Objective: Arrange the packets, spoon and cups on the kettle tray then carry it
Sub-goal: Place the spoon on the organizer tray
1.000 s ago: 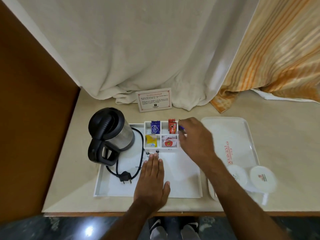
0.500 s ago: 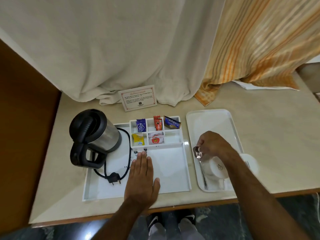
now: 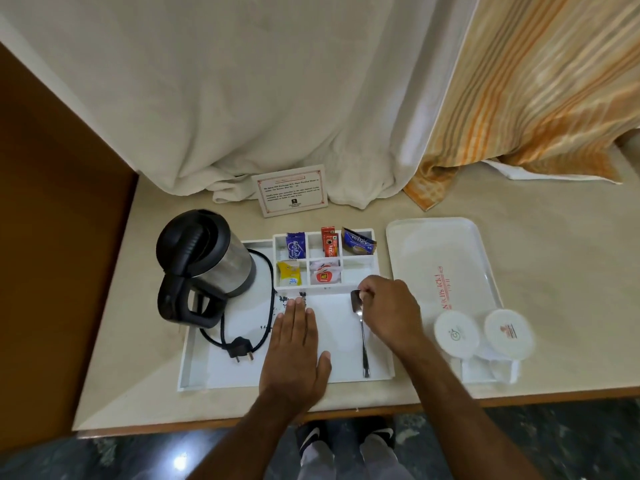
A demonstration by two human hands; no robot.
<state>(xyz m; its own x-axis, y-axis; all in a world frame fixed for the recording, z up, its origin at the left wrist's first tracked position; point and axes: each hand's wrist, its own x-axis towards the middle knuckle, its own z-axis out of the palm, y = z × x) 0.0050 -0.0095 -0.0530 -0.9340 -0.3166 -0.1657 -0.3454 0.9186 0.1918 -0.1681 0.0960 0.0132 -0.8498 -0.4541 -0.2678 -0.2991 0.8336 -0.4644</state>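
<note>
I pressed my left hand (image 3: 298, 344) flat, fingers spread, on the kettle tray (image 3: 194, 358) to steady it, gripping nothing. My right hand (image 3: 388, 313) pinched the spoon (image 3: 360, 327) near its bowl, laying it along the tray's right side; cups (image 3: 456, 335) waited on the other tray (image 3: 429, 244).

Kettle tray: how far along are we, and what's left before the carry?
Done: five packets sit in the kettle tray's compartments. In hand: the right hand holds the spoon by its bowl end over the tray's open section; the left hand lies flat on it. Left: both covered cups stand on the side tray, then carrying.
</note>
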